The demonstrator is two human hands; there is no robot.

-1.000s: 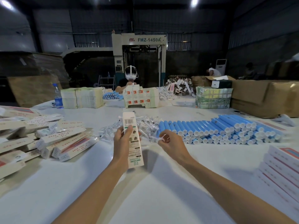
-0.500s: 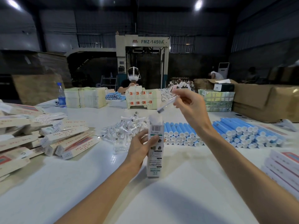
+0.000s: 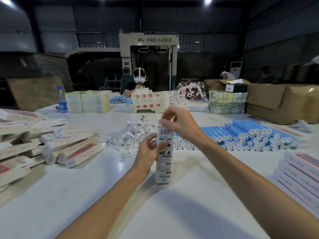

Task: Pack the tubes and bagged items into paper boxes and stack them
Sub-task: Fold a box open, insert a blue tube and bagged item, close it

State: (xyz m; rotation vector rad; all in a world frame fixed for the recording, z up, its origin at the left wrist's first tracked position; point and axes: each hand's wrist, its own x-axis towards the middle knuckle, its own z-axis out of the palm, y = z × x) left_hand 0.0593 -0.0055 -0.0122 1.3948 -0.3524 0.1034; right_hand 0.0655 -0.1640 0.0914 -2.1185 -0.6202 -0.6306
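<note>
The box (image 3: pixel 164 157) stands upright at the centre of the frame, its base on the worktop (image 3: pixel 172 213). The left hand (image 3: pixel 148 152) grips it round the middle, thumb across the printed face. The right hand (image 3: pixel 179 123) is at the box's top end, its fingers curled and pinching a bagged item (image 3: pixel 160 123) at the mouth. How far the bag has gone in cannot be told.

The box is thin card, light and probably easy to crush, so a mid-body hold on its narrow sides looks right, loose enough to leave the mouth square. The bag is clear film, soft and likely slippery. It is best pinched at its upper end, so the lower end leads in.

Half a second ago the right hand was raised above the box with the bag in the air; it has now dropped to the opening. The left hand's hold is much the same.

Loose bagged items (image 3: pixel 127 137) lie in a pile just behind the box, blue tubes (image 3: pixel 245 137) are stacked at right, and boxes (image 3: pixel 65 145) are heaped at left.
</note>
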